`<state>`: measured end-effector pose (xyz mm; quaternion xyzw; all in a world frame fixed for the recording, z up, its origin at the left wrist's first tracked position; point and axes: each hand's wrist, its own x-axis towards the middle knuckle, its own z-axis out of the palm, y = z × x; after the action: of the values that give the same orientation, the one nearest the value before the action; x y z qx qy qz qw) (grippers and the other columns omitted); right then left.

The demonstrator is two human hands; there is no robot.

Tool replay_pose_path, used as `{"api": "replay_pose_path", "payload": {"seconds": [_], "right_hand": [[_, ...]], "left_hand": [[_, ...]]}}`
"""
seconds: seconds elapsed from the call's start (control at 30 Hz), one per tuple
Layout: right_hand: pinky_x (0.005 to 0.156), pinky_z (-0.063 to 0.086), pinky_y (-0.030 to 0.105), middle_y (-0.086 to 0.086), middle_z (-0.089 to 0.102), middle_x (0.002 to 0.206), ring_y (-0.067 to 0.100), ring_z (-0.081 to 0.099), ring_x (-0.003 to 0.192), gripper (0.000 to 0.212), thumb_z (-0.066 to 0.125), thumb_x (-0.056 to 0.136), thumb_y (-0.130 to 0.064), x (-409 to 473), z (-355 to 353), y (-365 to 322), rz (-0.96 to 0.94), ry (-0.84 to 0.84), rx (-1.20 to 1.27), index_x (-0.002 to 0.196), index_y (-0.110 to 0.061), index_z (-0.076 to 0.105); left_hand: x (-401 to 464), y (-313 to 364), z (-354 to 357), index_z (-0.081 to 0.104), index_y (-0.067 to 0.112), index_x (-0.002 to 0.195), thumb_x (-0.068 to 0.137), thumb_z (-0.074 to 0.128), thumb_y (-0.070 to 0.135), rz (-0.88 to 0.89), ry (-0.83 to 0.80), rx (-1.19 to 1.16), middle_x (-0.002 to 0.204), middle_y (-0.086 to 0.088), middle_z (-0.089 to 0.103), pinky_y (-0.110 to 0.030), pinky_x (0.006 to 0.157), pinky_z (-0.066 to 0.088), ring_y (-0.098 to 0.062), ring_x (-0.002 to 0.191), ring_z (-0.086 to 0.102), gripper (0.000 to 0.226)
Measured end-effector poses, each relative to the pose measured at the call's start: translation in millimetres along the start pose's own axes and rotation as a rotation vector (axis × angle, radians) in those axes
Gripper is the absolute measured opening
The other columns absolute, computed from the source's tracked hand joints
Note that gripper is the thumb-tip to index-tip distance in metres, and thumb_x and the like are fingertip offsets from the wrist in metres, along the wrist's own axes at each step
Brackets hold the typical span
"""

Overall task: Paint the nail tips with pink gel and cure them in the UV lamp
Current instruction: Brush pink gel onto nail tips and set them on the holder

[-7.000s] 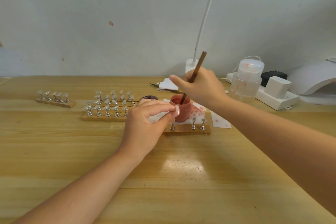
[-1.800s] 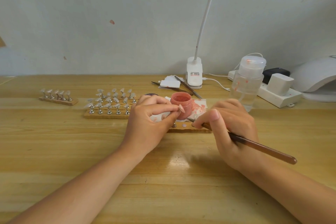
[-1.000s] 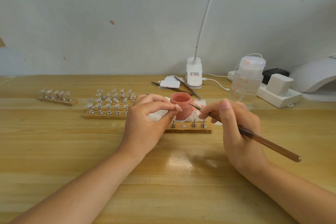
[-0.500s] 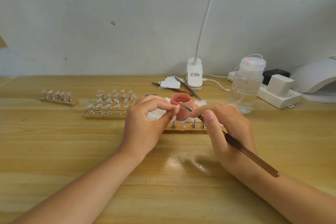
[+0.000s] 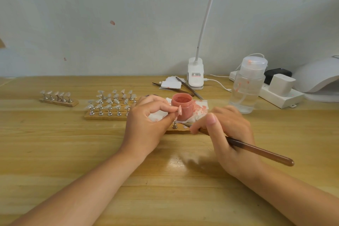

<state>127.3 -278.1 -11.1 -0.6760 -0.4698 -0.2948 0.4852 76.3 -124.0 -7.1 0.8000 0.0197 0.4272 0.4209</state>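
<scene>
My left hand (image 5: 146,121) pinches a pale pink nail tip (image 5: 180,110) on its small metal stand, held up in front of the open pink gel jar (image 5: 182,105). My right hand (image 5: 227,134) grips a brown brush (image 5: 256,150), its thin tip pointing left and low, just under the nail tip near the wooden holder strip (image 5: 180,129). A wooden board with several clear nail tips on stands (image 5: 110,104) lies left of my left hand. The white UV lamp (image 5: 319,77) sits at the far right edge.
A short strip of nail stands (image 5: 58,97) lies far left. A stained white tissue (image 5: 199,110) lies under the jar. A clear pump bottle (image 5: 247,86), a white power strip (image 5: 282,93), a clip lamp base (image 5: 195,73) and spare brushes (image 5: 185,88) stand behind.
My right hand left the gel jar and came down beside my left hand; in the last half second the brush tip dropped from the jar's level to just under the nail tip.
</scene>
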Motion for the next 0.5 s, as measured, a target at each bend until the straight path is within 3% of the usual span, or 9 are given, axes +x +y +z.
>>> {"api": "replay_pose_path", "payload": {"seconds": [0.13, 0.3, 0.4, 0.5], "right_hand": [[0.068, 0.04, 0.034, -0.016, 0.062, 0.072, 0.008, 0.056, 0.068, 0.047, 0.031, 0.098, -0.035, 0.1, 0.2, -0.1, 0.007, 0.007, -0.026, 0.078, -0.017, 0.07], [0.067, 0.039, 0.034, -0.014, 0.06, 0.065, 0.008, 0.054, 0.063, 0.052, 0.029, 0.099, -0.034, 0.0, -1.2, -0.2, 0.022, 0.004, 0.002, 0.071, -0.015, 0.069], [0.067, 0.037, 0.028, -0.024, 0.054, 0.07, 0.002, 0.052, 0.066, 0.043, 0.033, 0.096, -0.031, 0.9, -0.4, -0.4, 0.042, -0.005, -0.03, 0.076, -0.019, 0.069], [0.066, 0.037, 0.03, -0.018, 0.056, 0.063, 0.003, 0.051, 0.061, 0.054, 0.028, 0.098, -0.036, -0.6, -1.3, -0.4, 0.053, -0.013, 0.02, 0.068, -0.015, 0.068]], "left_hand": [[-0.1, 0.2, -0.7, 0.064, 0.035, 0.067, 0.068, 0.077, 0.009, 0.008, -0.003, 0.006, 0.074, 0.017, 0.059, -0.009, 0.08, 0.036, -0.002, 0.085, 0.056, 0.029], [0.1, 1.6, -0.2, 0.065, 0.032, 0.066, 0.068, 0.077, 0.007, -0.005, -0.005, 0.003, 0.075, 0.016, 0.06, -0.007, 0.08, 0.035, -0.001, 0.085, 0.055, 0.027], [0.3, 1.4, -1.0, 0.064, 0.034, 0.067, 0.068, 0.077, 0.007, 0.008, -0.008, 0.01, 0.075, 0.017, 0.059, -0.006, 0.079, 0.035, 0.001, 0.084, 0.055, 0.03], [-0.3, 2.1, -1.3, 0.064, 0.034, 0.066, 0.068, 0.077, 0.007, -0.003, -0.004, 0.006, 0.074, 0.017, 0.06, -0.006, 0.08, 0.035, 0.0, 0.086, 0.055, 0.03]]}}
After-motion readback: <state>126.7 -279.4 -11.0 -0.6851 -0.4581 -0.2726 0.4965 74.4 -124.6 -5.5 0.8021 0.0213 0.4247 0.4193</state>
